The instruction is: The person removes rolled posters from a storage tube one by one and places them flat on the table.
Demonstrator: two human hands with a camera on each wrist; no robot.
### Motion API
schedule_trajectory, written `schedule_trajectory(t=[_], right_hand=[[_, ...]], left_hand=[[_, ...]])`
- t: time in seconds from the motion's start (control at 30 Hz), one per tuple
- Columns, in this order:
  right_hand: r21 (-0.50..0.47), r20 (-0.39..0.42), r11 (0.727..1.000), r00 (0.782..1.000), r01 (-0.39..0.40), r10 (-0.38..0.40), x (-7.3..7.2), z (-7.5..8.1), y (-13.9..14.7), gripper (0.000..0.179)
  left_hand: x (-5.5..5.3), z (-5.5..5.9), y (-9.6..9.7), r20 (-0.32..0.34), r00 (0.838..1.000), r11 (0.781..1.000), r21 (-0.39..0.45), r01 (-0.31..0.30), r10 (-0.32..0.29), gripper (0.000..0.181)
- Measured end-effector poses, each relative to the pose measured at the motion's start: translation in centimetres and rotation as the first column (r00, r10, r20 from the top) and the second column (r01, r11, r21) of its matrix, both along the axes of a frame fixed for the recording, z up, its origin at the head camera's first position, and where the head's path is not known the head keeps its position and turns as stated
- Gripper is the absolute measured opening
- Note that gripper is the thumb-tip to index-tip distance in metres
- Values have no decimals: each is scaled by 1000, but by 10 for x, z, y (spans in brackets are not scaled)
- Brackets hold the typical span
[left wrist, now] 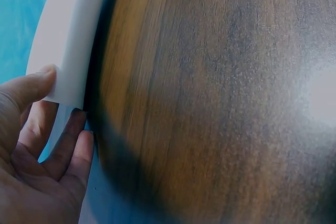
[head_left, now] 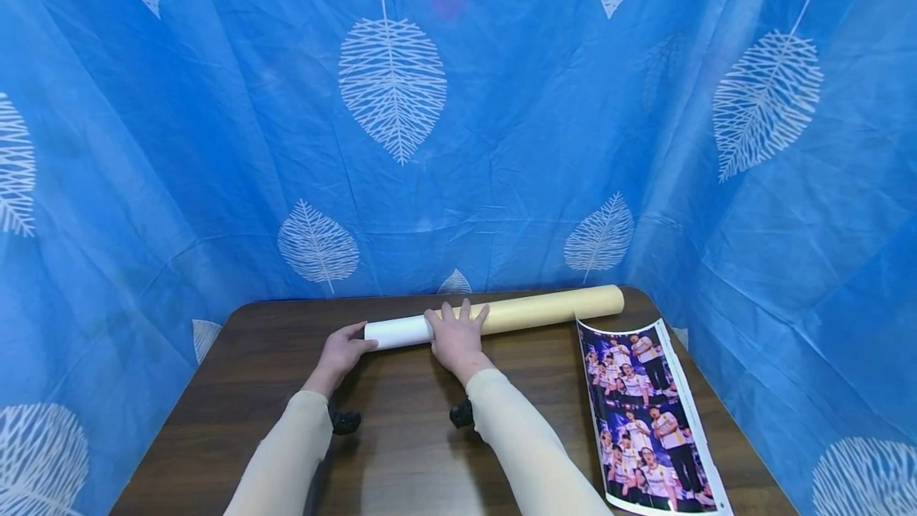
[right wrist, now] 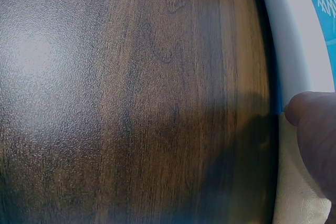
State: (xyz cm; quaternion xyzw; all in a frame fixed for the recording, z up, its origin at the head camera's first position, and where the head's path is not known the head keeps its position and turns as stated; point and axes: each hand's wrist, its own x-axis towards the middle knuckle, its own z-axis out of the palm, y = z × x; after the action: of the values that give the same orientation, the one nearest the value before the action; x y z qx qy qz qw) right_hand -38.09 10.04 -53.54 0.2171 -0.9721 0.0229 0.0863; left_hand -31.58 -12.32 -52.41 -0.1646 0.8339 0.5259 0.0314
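Observation:
A white paper roll (head_left: 396, 333) and a tan cardboard tube (head_left: 552, 310) lie in line along the far side of the table. My left hand (head_left: 340, 355) holds the roll's left end; in the left wrist view its thumb (left wrist: 41, 83) presses on the white surface while the lower fingers extend past the rim. Over the joint between roll and tube, my right hand (head_left: 458, 338) grips from above with its fingers spread across the tube. That hand hides the joint, so I cannot tell whether the roll sits inside the tube.
A glossy printed poster (head_left: 648, 420) with group photos lies curled at the table's right side, its upper left corner beside the tube. Blue curtain (head_left: 501, 142) with white leaf prints surrounds the brown wooden table (head_left: 408, 444) at the back and sides.

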Motion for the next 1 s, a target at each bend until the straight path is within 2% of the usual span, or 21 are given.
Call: schedule_trajectory(t=[0.23, 0.47, 1.0], right_hand=[[-5, -6, 1000, 1000, -4, 4, -1, 0, 1, 53], [15, 26, 1000, 1000, 5, -6, 1, 3, -1, 53], [24, 21, 1000, 1000, -2, 1, 4, 3, 0, 53]], left_hand=[[1, 2, 0, 8, 1000, 1000, 12, -19, 18, 61], [2, 3, 1, 12, 999, 999, 21, -39, 39, 61], [4, -1, -9, 14, 999, 999, 23, -31, 30, 62]])
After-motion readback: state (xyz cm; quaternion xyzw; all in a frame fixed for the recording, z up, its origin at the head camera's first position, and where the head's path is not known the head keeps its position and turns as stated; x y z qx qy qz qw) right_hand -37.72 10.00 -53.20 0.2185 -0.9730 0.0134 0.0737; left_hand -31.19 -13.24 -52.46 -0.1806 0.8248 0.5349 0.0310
